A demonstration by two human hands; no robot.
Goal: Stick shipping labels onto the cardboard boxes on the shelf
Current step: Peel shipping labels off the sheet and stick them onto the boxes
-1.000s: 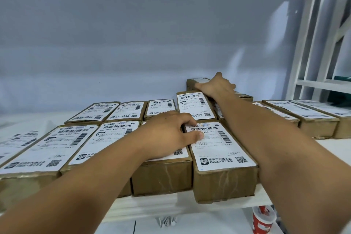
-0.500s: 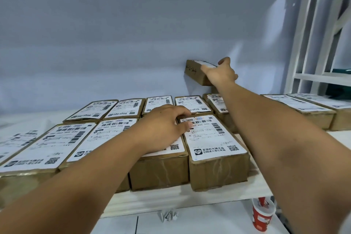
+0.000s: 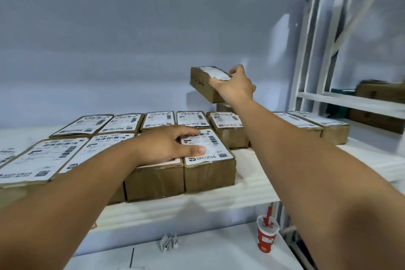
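Right hand (image 3: 235, 86) grips a small cardboard box (image 3: 205, 85) aloft at one o'clock; stiff, apparently light, held by its end. Left hand (image 3: 168, 146) rests flat, ungripping, on labelled boxes (image 3: 209, 160).

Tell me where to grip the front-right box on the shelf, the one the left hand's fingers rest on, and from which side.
Grip the front-right box across its two short ends, coming from above and the front. Its left long side is tight against the neighbouring box, so fingers won't fit there; the near end sits at the shelf edge. First lift the left hand off.
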